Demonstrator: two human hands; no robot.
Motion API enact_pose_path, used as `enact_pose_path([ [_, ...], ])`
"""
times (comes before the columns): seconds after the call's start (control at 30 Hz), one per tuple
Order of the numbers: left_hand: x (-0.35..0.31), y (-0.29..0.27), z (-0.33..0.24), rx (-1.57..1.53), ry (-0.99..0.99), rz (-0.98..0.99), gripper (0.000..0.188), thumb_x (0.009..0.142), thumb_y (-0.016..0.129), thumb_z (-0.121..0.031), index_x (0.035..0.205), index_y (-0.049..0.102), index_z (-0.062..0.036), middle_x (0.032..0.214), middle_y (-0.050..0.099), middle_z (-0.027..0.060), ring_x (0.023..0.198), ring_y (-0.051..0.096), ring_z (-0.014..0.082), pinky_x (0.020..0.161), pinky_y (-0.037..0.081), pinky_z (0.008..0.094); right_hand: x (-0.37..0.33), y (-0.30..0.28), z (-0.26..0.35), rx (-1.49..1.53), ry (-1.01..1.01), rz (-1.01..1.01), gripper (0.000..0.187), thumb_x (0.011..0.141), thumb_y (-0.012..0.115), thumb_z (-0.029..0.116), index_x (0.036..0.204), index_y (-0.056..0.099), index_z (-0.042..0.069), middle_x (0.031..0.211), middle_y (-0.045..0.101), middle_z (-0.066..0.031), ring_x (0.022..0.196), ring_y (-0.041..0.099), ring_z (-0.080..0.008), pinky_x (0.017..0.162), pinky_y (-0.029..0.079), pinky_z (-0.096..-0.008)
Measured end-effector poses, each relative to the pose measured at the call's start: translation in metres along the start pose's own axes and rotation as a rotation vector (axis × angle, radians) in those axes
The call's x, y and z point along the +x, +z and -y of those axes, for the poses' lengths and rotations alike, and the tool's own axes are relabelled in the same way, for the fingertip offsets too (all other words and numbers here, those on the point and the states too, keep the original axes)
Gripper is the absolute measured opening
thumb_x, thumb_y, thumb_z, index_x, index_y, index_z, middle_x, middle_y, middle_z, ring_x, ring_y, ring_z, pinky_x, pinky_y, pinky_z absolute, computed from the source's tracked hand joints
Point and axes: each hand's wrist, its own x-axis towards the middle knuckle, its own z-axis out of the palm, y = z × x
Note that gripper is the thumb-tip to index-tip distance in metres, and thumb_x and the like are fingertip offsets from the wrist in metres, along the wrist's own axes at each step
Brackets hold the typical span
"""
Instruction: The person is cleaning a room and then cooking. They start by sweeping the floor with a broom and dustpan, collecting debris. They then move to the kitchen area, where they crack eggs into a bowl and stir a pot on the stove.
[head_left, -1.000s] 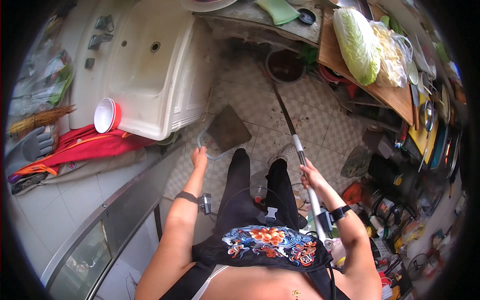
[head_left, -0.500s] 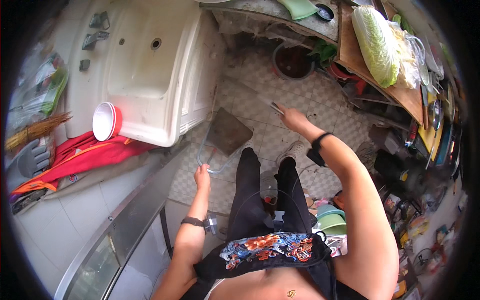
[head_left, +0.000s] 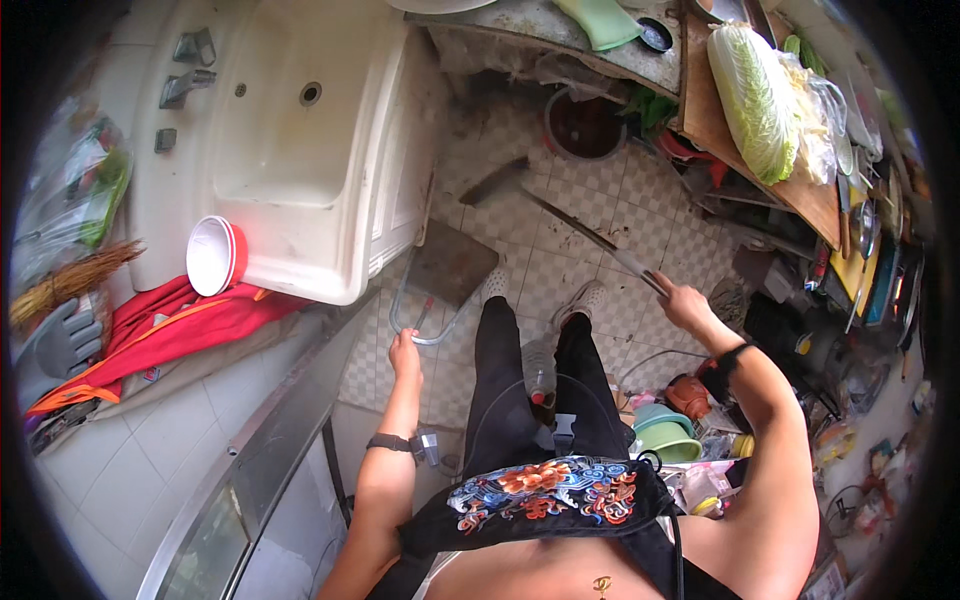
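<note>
My left hand (head_left: 404, 350) is closed round the bent metal tube handle of a dustpan (head_left: 455, 262), whose dark flat pan lies on the tiled floor in front of my left foot. Out to the right, my right hand (head_left: 683, 303) grips the near end of a long-handled broom (head_left: 590, 238). The handle slants away to the far left. Its dark, slightly blurred head (head_left: 494, 182) is low over the tiles, beyond the dustpan and apart from it. Whether the bristles touch the floor I cannot tell. Small dark bits of debris lie on the tiles near the handle.
A white bathtub (head_left: 290, 150) stands at the left, with red-and-white tubs (head_left: 211, 256) on its near edge. A dark-filled bucket (head_left: 585, 125) is at the back. A cabbage (head_left: 752, 100) rests on a wooden board. Plastic bowls (head_left: 668, 442) and clutter crowd the right.
My right hand has swung right and nearer to me, bringing the broom with it. The broom, blurred before, now shows its head beyond the dustpan. My left hand and the dustpan have hardly moved.
</note>
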Motion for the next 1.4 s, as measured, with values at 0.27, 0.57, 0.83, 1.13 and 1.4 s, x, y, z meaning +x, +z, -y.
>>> enact_pose_path([
  [0.27,0.026,0.008,0.012,0.057,0.055,0.003,0.022,0.085,0.052,-0.028,0.087,0.063,-0.0092,0.076,0.056,-0.0041,0.061,0.038,0.0053,0.053,0.029,0.0241,0.015,-0.006,0.031,0.163,-0.007,-0.136,0.057,0.088,0.052,0.029,0.141,0.031,0.024,0.091,0.063,-0.0233,0.086,0.061,-0.0408,0.074,0.048,-0.0501],
  [0.57,0.005,0.014,-0.014,0.037,0.047,-0.009,0.030,0.084,0.051,-0.025,0.091,0.064,0.0009,0.092,0.064,0.0063,0.087,0.055,0.0156,0.081,0.039,0.0271,0.110,0.027,0.024,0.253,0.054,-0.024,0.056,0.091,0.048,0.030,0.142,0.028,0.017,0.099,0.062,-0.0256,0.084,0.061,-0.0417,0.070,0.048,-0.0506],
  [0.83,0.010,0.003,-0.007,0.023,0.022,0.006,0.027,0.082,0.054,-0.027,0.085,0.064,-0.0029,0.084,0.060,0.0027,0.081,0.050,0.0126,0.075,0.037,0.0251,-0.037,0.065,0.010,0.484,0.087,-0.061,0.054,0.086,0.057,0.031,0.136,0.042,0.018,0.106,0.061,-0.0245,0.103,0.057,-0.0391,0.087,0.046,-0.0447],
  [1.13,0.005,0.005,-0.015,0.041,0.045,0.001,0.028,0.081,0.055,-0.028,0.087,0.066,-0.0027,0.082,0.059,0.0012,0.078,0.048,0.0120,0.073,0.036,0.0250,0.114,0.030,0.075,0.319,0.094,-0.242,0.056,0.088,0.051,0.028,0.140,0.032,0.019,0.099,0.061,-0.0260,0.094,0.057,-0.0437,0.080,0.046,-0.0508],
  [1.4,0.005,-0.001,-0.008,0.032,0.034,-0.023,0.028,0.080,0.054,-0.028,0.085,0.065,-0.0020,0.082,0.059,0.0023,0.076,0.048,0.0127,0.071,0.037,0.0253,0.035,0.103,0.020,0.342,0.121,-0.056,0.061,0.086,0.053,0.031,0.141,0.028,0.022,0.103,0.062,-0.0252,0.095,0.059,-0.0421,0.080,0.047,-0.0493],
])
